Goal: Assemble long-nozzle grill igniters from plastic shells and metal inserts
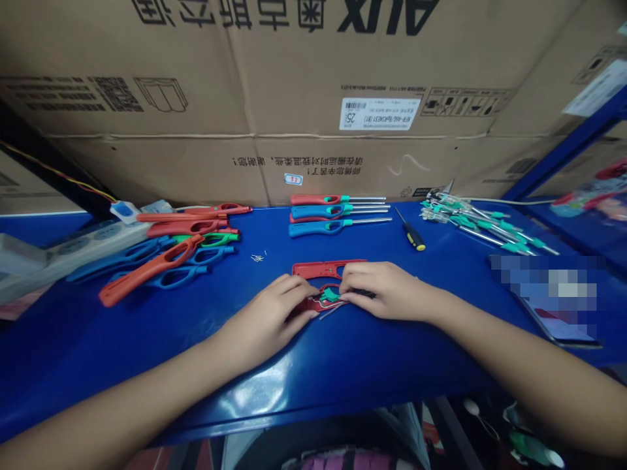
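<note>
Both hands meet at the middle of the blue table over a red lighter shell half (313, 305) lying with its inside up. My left hand (277, 310) pinches its left part, fingers curled. My right hand (386, 292) has its fingers closed at the right side, by a green trigger piece (329, 295) with a thin white wire. A metal rod (330, 311) sticks out slantwise below the shell. Just behind lies a second red shell half (313, 269), partly covered by my right hand. The fingers hide much of the parts between them.
Assembled red and blue lighters (321, 228) lie behind, near a cardboard box (196, 156). Coloured shells (183, 251) and a power strip (88, 241) are at left. A screwdriver (410, 230), green-and-metal rod parts (494, 228) and a phone (548, 303) are at right. Small screws (257, 258) lie left of centre.
</note>
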`<state>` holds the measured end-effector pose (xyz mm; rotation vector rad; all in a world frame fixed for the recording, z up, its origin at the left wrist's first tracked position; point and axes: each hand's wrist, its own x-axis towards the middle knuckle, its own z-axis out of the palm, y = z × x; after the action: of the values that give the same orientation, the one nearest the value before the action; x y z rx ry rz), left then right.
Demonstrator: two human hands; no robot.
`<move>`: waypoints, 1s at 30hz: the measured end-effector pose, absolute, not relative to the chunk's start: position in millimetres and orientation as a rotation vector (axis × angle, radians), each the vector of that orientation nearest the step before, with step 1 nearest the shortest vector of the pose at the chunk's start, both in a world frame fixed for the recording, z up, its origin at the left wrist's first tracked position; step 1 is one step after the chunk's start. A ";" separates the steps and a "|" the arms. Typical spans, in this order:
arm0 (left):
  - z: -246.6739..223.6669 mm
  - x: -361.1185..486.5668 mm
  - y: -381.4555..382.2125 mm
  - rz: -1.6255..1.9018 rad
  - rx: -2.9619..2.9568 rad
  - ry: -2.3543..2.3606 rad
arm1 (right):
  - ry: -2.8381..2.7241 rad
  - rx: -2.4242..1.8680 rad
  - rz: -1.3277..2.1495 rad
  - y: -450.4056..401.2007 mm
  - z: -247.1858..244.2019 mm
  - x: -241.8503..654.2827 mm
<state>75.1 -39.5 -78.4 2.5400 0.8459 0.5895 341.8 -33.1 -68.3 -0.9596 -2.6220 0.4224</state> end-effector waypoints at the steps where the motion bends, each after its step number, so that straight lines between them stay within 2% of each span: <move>1: -78.2 75.6 -39.8 0.592 2.537 0.849 | -2.643 -0.936 0.367 -33.4 -68.0 341.5; 7: -76.9 76.9 -40.3 0.603 2.537 0.867 | -2.741 -0.783 0.032 -35.9 -66.5 338.9; 12: -77.1 76.8 -39.7 0.611 2.496 0.880 | -2.742 -0.741 -0.098 -39.3 -64.3 336.1; 23: -80.6 78.2 -40.2 0.624 2.492 0.891 | -2.745 -0.806 0.100 -37.4 -70.6 338.2; 30: -80.4 78.6 -40.8 0.612 2.513 0.848 | -2.796 -0.769 0.060 -38.9 -67.7 337.6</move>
<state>78.6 -40.8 -80.4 2.5127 0.8480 0.6117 337.6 -38.9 -67.7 -0.7691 -2.7963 0.0597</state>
